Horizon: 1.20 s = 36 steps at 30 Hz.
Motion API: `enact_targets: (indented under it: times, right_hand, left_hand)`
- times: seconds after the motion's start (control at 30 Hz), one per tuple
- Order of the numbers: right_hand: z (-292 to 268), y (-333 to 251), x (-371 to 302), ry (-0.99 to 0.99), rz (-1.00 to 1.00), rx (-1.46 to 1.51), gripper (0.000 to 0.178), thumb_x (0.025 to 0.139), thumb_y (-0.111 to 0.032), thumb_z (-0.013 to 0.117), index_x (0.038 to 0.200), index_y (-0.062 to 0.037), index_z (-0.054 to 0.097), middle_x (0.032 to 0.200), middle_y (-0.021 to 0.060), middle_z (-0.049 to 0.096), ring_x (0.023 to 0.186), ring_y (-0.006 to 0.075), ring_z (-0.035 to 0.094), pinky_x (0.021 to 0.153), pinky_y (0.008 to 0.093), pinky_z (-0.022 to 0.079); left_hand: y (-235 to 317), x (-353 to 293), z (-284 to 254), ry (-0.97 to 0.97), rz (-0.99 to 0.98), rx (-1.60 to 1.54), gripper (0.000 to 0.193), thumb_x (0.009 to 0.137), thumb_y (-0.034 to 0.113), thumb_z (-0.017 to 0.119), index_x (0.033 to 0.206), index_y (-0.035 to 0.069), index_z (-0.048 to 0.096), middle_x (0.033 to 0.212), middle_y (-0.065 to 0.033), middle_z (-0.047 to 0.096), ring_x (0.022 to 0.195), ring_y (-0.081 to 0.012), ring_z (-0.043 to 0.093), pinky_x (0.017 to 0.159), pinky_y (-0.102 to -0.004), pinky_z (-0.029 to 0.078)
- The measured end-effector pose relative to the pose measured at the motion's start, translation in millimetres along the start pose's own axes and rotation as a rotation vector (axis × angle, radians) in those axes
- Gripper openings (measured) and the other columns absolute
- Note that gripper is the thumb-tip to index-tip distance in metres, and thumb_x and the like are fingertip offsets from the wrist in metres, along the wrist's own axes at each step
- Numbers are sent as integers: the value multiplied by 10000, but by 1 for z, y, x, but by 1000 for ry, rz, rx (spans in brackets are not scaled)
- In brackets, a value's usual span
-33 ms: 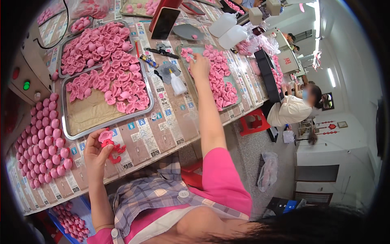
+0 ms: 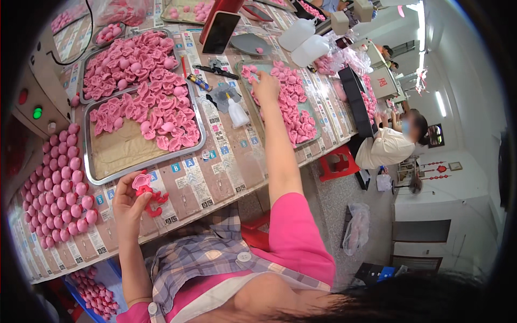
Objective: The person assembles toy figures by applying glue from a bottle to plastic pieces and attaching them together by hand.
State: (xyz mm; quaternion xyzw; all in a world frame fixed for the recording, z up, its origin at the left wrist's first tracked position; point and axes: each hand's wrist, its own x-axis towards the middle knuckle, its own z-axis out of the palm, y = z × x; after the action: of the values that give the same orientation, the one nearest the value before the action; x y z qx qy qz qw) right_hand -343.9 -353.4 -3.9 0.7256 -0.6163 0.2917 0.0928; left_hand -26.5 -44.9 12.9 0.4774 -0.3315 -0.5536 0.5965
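Close to the table's front edge, my left hand (image 2: 129,207) pinches a small red toy figure (image 2: 152,200) with thin bent limbs. A pink hollow shell piece (image 2: 141,182) sits at its top. My right arm stretches forward to a shallow tray (image 2: 308,141) of pink moulded pieces (image 2: 293,97). There my right hand (image 2: 266,89) has its fingers drawn together beside loose pink pieces at the tray's far left end. What its fingertips hold, if anything, is hidden.
Metal trays (image 2: 200,144) of pink shells stand left of centre. Rows of pink egg-shaped pieces (image 2: 59,188) lie by a machine (image 2: 40,97) with a green button. A white squeeze bottle (image 2: 237,112), a black pen-like tool (image 2: 215,71) and a phone (image 2: 221,32) lie between trays. A masked person (image 2: 392,142) sits at right.
The whole view has shifted very slightly. Both hands keep nearly the same places over the table, and the red toy figure stays in my left hand.
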Motion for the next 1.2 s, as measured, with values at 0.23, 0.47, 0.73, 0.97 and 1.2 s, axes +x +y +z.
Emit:
enact_targets:
  times: [0.23,0.47,0.73,0.97,1.2]
  right_hand:
    - [-3,6,4,-50,-40,65,192,694,-234,615,790,-67,609,734,100,603,711,227,571,652,322,431]
    - [-99,-80,-83,-1104,27,867,178,726,-193,600,760,-20,585,657,76,561,574,125,505,536,259,392]
    - [-103,-102,-140,-979,65,571,309,718,-230,641,940,-44,534,596,4,463,553,95,431,519,223,353]
    - [-95,-112,-175,-568,-211,467,285,646,-113,670,901,-35,569,730,24,494,604,122,436,559,231,371]
    - [-118,-169,-154,-657,-212,1038,300,634,-148,706,887,-47,578,774,51,517,671,155,486,576,260,396]
  left_hand:
    - [0,-5,-9,63,34,11,401,718,-12,595,1091,-10,450,1009,-50,521,926,-105,500,802,-223,403]
    - [5,5,-6,36,1,-9,412,718,-38,583,1104,-17,441,1008,-56,521,899,-97,510,782,-218,419]
    - [-4,-1,-14,-16,-7,-44,430,725,-1,602,1124,-13,441,1010,-56,532,907,-98,513,793,-221,419]
    - [-5,-4,-10,-43,-40,-96,452,710,-26,602,1138,-13,456,1017,-43,534,892,-100,526,787,-228,431]
    - [-10,-7,1,-175,-73,-72,493,686,-38,629,1145,9,456,1006,-28,538,875,-91,530,767,-225,429]
